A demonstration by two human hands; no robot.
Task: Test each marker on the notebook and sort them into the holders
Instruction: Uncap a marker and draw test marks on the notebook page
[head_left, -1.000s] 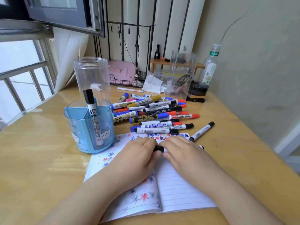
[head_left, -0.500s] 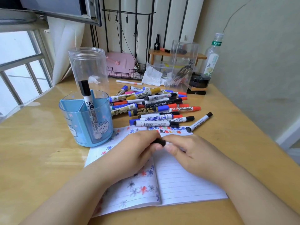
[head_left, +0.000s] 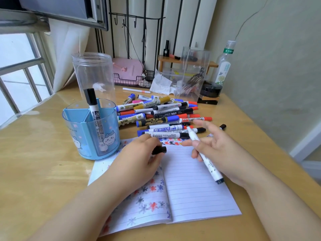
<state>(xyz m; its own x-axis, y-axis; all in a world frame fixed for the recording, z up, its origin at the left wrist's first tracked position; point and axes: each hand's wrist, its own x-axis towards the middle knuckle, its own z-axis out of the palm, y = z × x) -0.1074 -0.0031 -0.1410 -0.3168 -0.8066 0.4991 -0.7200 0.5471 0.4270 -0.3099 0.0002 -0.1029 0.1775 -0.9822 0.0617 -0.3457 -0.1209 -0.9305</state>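
A light wooden table (head_left: 43, 171) with a glossy top carries everything. On it lie an open lined notebook (head_left: 196, 188), a blue translucent divided pen holder (head_left: 83, 136), a tall clear plastic jar (head_left: 93, 73) behind it, a loose pile of coloured markers (head_left: 161, 115), a black wire basket (head_left: 132, 80) and a clear plastic bottle (head_left: 224, 66) near the wall.

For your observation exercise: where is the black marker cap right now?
In the head view, the black cap is pinched in the left hand, over the open notebook, just right of the blue holder.
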